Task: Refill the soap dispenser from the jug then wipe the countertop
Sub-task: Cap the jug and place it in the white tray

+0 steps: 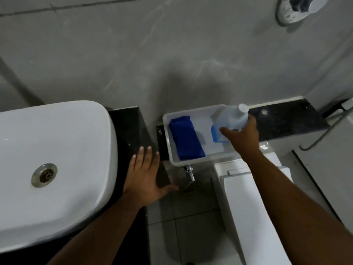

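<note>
Reaching into the shallow white plastic tray, the right hand wraps its fingers and thumb around the translucent plastic jug with a white screw cap. The jug stands at the right end of the tray, against its far right corner, with a blue label showing low on its body. A folded dark blue cloth lies at the left end of the same tray, apart from the jug. The tray sits on a black stone ledge against the grey wall.

The left hand holds nothing; its fingers are straight and spread, resting flat on the black stone countertop beside the white ceramic basin.

Step in hand: the jug is being taken up, which judged from this layout is the opening of the refill stage. No soap dispenser is visible in this view.

The next move calls for lifting the jug clear of the tray rim, keeping it upright, and removing the cap before any pour. The cloth remains untouched for the wiping stage.
</note>
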{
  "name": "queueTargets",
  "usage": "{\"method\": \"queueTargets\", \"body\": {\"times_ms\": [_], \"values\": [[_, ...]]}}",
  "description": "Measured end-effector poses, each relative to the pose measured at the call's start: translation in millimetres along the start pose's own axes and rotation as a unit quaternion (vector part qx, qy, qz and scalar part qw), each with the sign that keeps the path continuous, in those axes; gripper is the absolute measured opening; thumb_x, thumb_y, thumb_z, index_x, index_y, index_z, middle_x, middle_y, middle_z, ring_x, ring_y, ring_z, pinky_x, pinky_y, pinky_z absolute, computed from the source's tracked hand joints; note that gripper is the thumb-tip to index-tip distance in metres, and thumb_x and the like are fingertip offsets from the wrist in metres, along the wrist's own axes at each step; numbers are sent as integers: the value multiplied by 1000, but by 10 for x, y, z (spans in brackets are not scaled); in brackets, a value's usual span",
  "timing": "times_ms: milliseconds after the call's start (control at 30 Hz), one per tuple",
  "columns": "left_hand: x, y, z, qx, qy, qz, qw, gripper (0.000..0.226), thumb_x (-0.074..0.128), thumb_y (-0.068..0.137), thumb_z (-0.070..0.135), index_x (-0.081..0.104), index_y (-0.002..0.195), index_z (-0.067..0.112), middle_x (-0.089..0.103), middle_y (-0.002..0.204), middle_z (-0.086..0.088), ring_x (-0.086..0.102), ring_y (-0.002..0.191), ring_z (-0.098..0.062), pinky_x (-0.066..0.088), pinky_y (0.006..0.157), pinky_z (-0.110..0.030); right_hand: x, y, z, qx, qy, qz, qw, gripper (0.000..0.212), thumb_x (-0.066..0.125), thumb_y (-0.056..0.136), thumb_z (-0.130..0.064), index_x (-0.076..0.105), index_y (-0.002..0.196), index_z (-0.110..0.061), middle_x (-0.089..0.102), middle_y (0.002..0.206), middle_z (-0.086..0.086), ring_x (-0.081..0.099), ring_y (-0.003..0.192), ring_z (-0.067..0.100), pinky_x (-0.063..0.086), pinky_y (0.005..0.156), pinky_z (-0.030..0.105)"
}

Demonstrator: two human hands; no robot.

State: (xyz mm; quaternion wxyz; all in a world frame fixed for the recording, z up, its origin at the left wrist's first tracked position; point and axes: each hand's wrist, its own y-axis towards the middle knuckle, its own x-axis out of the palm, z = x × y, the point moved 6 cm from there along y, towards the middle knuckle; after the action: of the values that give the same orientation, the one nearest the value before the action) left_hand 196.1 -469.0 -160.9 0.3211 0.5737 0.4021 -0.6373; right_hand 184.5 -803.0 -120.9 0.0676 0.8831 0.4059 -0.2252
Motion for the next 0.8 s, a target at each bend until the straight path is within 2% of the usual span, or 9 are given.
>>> {"method": "queueTargets", "body": {"times_ms": [133, 267, 367, 467, 600, 633, 700, 733, 800], "values": [[-6, -31, 1, 18, -2, 10, 1000, 116, 25, 60, 98, 20, 149, 23, 13, 159, -10, 0, 148, -31, 11, 117, -55, 298, 549, 136, 27, 15, 1, 1000, 87, 85, 68, -27, 33, 138, -16, 52, 131, 8, 50, 109, 15, 46, 87, 33], [3, -8, -23, 6, -15, 6, 1000, 117, 22, 60, 98, 12, 149, 24, 4, 159, -7, -5, 148, -28, 2, 117, -53, 551, 854, 227, 17, -2, -2, 1000, 81, 83, 70, -22, 36, 135, -18, 52, 133, 7, 50, 113, 16, 43, 88, 30], [-2, -7, -27, -1, -24, 5, 1000, 116, 22, 61, 98, 10, 149, 24, 5, 160, -7, -8, 148, -26, -2, 117, -50, 654, 1007, 200, -8, -11, 5, 1000, 77, 82, 71, -19, 37, 134, -17, 51, 135, 9, 51, 121, 23, 47, 100, 41], [-14, -12, -27, 2, -25, 4, 1000, 115, 22, 62, 97, 12, 149, 23, 6, 160, -8, -9, 148, -26, -5, 117, -48, 686, 1079, 147, -18, -23, 6, 1000, 79, 81, 73, -19, 36, 137, -15, 48, 139, 9, 48, 127, 26, 43, 107, 46], [-64, -19, -7, 5, -30, 7, 1000, 113, 24, 64, 95, 18, 149, 21, 11, 160, -9, -5, 148, -26, -1, 118, -49, 711, 780, 96, -3, -27, 64, 998, 101, 82, 73, -32, 19, 147, -5, 35, 149, 16, 36, 137, 30, 34, 113, 49], [-76, -21, -6, 3, -30, 3, 1000, 113, 25, 64, 95, 21, 149, 20, 14, 159, -9, -3, 148, -27, 1, 118, -49, 786, 613, 92, -11, -38, 77, 996, 100, 80, 74, -35, 19, 148, -5, 33, 151, 17, 34, 139, 31, 33, 114, 50], [-85, -28, -1, 3, -23, -4, 1000, 113, 25, 64, 95, 22, 148, 20, 16, 159, -10, -2, 148, -28, 4, 119, -51, 1120, 259, 48, -63, -115, 23, 991, 91, 72, 82, -39, 18, 149, -10, 26, 156, 15, 25, 144, 31, 27, 117, 50], [-90, -25, -1, 4, -20, -4, 1000, 112, 25, 65, 95, 23, 148, 20, 17, 159, -10, -2, 148, -28, 6, 119, -52, 1354, 135, 27, -106, -166, -43, 979, 87, 67, 85, -41, 17, 150, -13, 22, 158, 14, 20, 145, 32, 25, 117, 51], [-95, -21, -3, 5, -21, -3, 1000, 110, 26, 66, 94, 26, 147, 19, 20, 158, -10, 1, 148, -29, 9, 118, -53, 1814, 0, 73, -171, -272, -192, 927, 85, 61, 87, -47, 13, 151, -17, 11, 160, 14, 8, 147, 36, 19, 118, 56]]}}
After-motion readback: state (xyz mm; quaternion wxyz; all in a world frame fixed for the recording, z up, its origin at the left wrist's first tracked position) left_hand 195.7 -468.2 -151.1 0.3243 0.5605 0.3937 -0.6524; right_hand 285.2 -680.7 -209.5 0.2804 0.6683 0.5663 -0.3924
